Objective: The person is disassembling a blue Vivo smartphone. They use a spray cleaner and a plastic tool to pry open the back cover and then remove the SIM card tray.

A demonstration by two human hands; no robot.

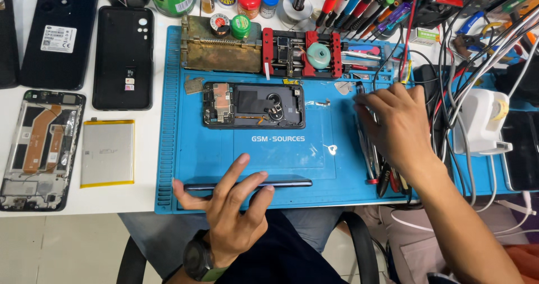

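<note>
An opened black phone (254, 105) lies on its face in the middle of the blue work mat (185, 149), its circuit board and inner parts showing. My left hand (230, 205) rests at the mat's front edge, fingers spread over a thin dark phone part (292, 183) standing on its edge. My right hand (396, 124) reaches over a row of tweezers and screwdrivers (371, 160) lying at the mat's right side; its fingertips touch a thin tool near the top of that row. A tiny metal piece (322, 102) lies right of the phone.
A stripped phone frame (39, 149), a silver battery (108, 153) and two black back covers (123, 57) lie on the white table at left. A red board holder (303, 52), bottles and pens line the back. Tangled cables (466, 87) and a white box (482, 121) crowd the right.
</note>
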